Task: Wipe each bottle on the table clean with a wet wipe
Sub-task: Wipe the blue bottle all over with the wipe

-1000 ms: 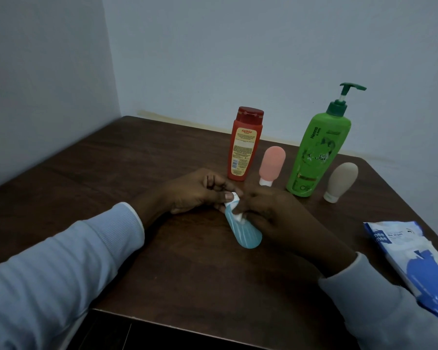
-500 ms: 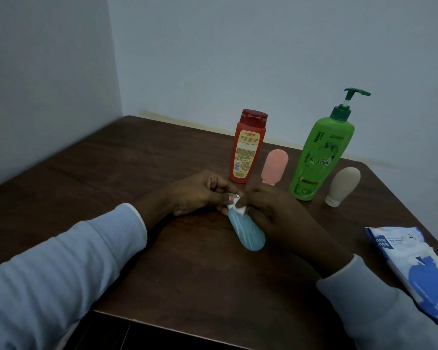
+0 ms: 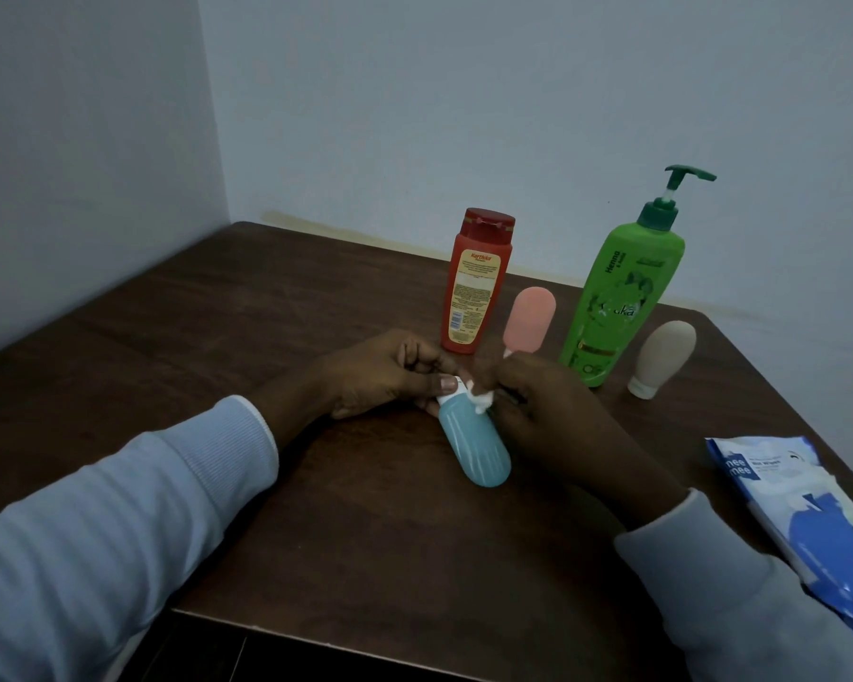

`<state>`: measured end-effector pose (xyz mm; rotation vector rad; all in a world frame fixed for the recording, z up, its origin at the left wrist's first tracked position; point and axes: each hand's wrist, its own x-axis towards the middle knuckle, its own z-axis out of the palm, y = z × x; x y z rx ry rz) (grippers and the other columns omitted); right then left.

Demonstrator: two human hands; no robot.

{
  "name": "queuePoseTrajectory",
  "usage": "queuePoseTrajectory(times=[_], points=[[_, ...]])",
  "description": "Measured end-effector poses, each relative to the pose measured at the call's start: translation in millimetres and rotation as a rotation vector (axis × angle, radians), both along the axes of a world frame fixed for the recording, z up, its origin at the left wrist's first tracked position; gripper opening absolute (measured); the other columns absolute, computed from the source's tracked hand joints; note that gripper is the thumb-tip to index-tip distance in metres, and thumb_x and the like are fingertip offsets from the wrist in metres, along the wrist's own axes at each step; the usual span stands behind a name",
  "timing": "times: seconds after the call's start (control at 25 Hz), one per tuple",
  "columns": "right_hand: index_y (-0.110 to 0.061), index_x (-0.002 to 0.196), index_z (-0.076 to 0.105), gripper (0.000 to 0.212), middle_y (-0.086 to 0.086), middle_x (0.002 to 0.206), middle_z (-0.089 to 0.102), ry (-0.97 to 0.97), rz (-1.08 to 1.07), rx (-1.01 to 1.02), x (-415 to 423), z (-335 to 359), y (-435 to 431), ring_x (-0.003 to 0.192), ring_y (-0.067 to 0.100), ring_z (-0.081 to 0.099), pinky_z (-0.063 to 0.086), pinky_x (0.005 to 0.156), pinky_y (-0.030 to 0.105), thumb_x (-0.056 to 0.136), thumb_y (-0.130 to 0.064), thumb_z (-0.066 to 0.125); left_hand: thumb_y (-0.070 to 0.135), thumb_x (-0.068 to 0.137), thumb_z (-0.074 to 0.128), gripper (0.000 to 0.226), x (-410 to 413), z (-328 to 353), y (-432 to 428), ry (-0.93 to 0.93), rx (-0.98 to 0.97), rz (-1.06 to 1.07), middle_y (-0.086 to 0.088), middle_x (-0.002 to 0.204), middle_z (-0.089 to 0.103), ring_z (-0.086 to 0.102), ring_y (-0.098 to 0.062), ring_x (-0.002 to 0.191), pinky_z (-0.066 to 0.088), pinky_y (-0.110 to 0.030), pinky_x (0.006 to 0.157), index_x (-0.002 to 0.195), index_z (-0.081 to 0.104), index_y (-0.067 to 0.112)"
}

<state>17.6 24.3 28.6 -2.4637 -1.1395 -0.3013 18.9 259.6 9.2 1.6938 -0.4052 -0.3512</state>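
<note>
On table [image 3: 365,534] centre, blue bottle [image 3: 474,445] lies flat, long axis cap-far to base-near; L hand [image 3: 385,371] pinches cap end, R hand [image 3: 542,406] holds bunched wet wipe [image 3: 481,398] at neck, so body extends toward person, R hand nearer.

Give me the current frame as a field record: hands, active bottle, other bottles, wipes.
table: dark wood
active bottle: blue bottle, cap end between the hands, rounded end toward the person
left hand: grips the blue bottle's cap end
right hand: holds wet wipe against the bottle by its cap
standing behind: red bottle, pink bottle, green pump bottle, beige bottle
wipes pack: lying at the table's right edge
</note>
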Motion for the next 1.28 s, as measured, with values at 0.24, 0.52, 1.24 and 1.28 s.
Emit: queuePoseTrajectory(times=[0.24, 0.52, 1.24, 1.28], points=[[-0.020, 0.100, 0.073, 0.023, -0.008, 0.104, 0.065, 0.028, 0.198, -0.016, -14.3, 3.5, -6.2, 0.095, 0.000, 0.059, 0.044, 0.080, 0.010, 0.083, -0.006, 0.067, 0.002, 0.101, 0.059, 0.022, 2.9, -2.2, -0.3, 0.016, 0.023, 0.017, -0.011, 0.112, 0.078, 0.074, -0.018, 0.101, 0.062, -0.029, 0.086, 0.119, 0.070, -0.002], [-0.019, 0.097, 0.075, 0.021, -0.008, 0.100, 0.066, 0.090, 0.176, -0.016, -11.4, 10.9, -15.7, 0.093, 0.001, 0.059, 0.045, 0.074, 0.012, 0.082, -0.005, 0.069, 0.011, 0.101, 0.061, 0.026, 4.2, -1.8, -2.5, 0.040, 0.062, 0.050, -0.016, 0.118, 0.075, 0.073, -0.023, 0.107, 0.061, -0.035, 0.091, 0.120, 0.070, -0.003], [-0.020, 0.098, 0.068, 0.017, -0.003, 0.100, 0.061, 0.015, 0.079, -0.043, -4.7, 5.2, 1.6, 0.089, 0.010, 0.057, 0.049, 0.076, 0.028, 0.088, -0.019, 0.055, 0.014, 0.102, 0.060, 0.027, -0.4, 3.0, -5.4, 0.033, 0.080, 0.072, -0.008, 0.108, 0.078, 0.073, -0.014, 0.091, 0.061, -0.023, 0.076, 0.116, 0.070, -0.007], [-0.019, 0.094, 0.069, 0.016, -0.004, 0.097, 0.062, 0.039, 0.081, -0.027, -6.5, 7.8, -4.6, 0.087, 0.009, 0.058, 0.049, 0.074, 0.029, 0.086, -0.022, 0.056, 0.016, 0.102, 0.061, 0.027, -0.1, 3.2, -6.3, 0.032, 0.083, 0.074, -0.009, 0.109, 0.078, 0.073, -0.014, 0.091, 0.061, -0.022, 0.075, 0.115, 0.072, -0.005]])
